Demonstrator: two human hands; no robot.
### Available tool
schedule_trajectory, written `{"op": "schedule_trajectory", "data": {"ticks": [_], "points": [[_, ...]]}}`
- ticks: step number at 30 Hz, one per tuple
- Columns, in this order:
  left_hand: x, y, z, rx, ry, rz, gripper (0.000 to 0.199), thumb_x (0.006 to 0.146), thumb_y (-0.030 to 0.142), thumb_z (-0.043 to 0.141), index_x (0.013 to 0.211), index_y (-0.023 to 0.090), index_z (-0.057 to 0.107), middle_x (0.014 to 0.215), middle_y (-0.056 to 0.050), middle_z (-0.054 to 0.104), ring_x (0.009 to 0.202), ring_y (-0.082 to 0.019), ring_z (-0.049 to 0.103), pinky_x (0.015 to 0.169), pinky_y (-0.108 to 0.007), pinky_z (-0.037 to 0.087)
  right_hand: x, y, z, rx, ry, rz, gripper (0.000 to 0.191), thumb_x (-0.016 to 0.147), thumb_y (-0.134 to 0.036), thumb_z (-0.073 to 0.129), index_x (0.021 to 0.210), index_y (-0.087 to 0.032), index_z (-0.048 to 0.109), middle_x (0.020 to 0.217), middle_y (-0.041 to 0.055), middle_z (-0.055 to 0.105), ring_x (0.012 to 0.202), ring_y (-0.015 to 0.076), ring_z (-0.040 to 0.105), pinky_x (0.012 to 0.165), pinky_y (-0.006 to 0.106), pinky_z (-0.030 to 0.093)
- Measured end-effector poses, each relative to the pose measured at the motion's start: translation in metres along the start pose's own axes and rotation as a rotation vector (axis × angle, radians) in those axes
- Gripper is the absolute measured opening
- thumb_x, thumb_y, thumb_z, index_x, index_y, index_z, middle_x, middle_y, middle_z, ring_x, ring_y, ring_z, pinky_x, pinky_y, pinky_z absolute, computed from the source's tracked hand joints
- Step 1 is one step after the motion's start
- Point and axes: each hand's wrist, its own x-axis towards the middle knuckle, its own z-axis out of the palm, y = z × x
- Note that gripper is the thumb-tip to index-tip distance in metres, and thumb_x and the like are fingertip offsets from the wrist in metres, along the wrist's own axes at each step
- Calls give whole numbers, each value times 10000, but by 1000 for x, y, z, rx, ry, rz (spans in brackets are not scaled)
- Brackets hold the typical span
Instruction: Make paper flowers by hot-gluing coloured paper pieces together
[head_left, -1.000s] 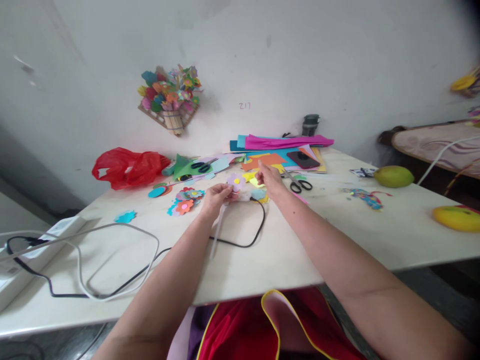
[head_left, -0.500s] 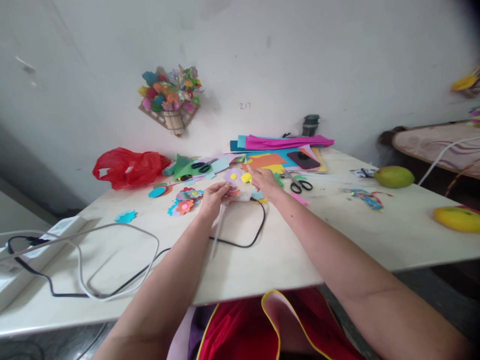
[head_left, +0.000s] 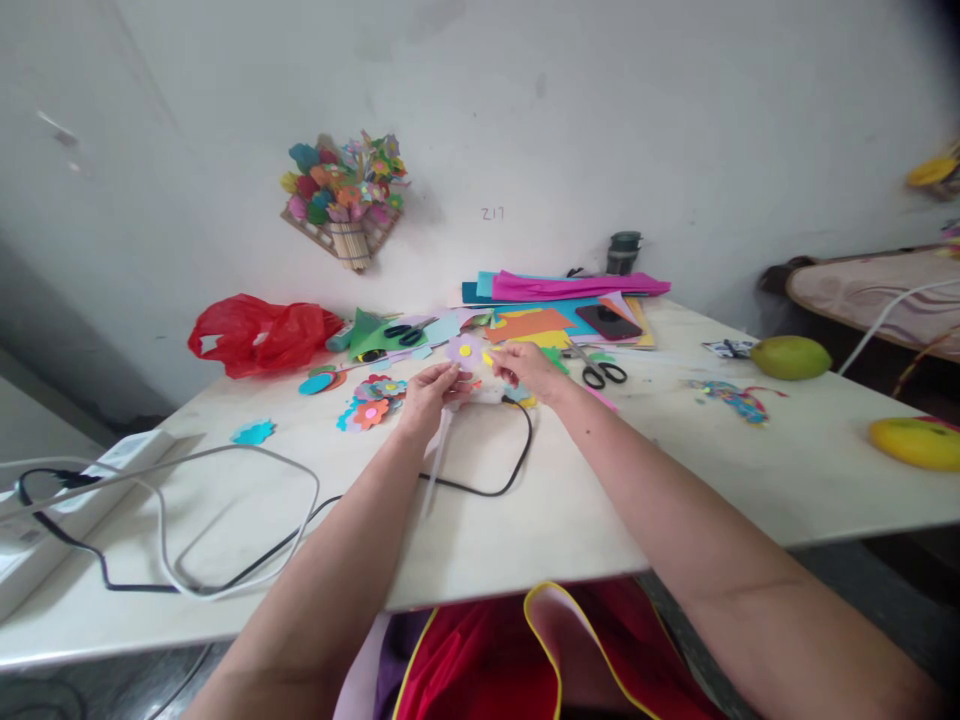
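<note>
My left hand is closed at the middle of the table, its fingertips together beside a small orange piece; what it grips is too small to make out. Just to the right, my right hand pinches a small yellow piece. Between and beyond the hands lies a purple paper flower with a yellow centre. A translucent stick slants down the table below my left hand. Several layered paper flowers are left of my left hand, and black-handled scissors are right of my right hand.
Black cable loops below the hands; a white power strip is at left. Behind are a red plastic bag, coloured sheets, a phone and more scissors. A green mango sits at right.
My right hand has drawn back slightly toward me, its fingers now pinching the yellow piece, and the purple flower shows more fully. My left hand has barely moved.
</note>
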Motion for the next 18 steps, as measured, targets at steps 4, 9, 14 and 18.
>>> {"op": "schedule_trajectory", "data": {"ticks": [4,9,14,18], "points": [[-1,0,2,12,-34,-28,351,577,337,759,814,114,627,733,-69,686,581,-130,621,590,-265,508,0,-1,2,145,5,102,334,668,-495,647,745,-176,589,748,11,625,472,63,489,394,193,338],[-2,-2,2,22,-105,-46,325,590,345,753,780,115,626,721,-66,686,575,-139,631,584,-264,512,-3,-4,9,169,-21,142,375,656,-526,646,731,-160,616,687,14,607,558,96,554,458,200,354],[-2,-4,1,70,-134,-61,323,604,350,746,798,118,633,713,-52,682,571,-142,635,592,-266,513,-3,-2,13,97,8,140,359,635,-505,666,637,-150,611,591,18,598,594,118,549,523,224,359],[-3,-3,2,116,-150,-69,325,610,369,740,787,114,645,752,-71,688,573,-137,632,611,-270,513,-3,-2,15,92,67,117,322,587,-453,709,586,-154,589,561,-1,583,547,98,494,544,238,358]]}}
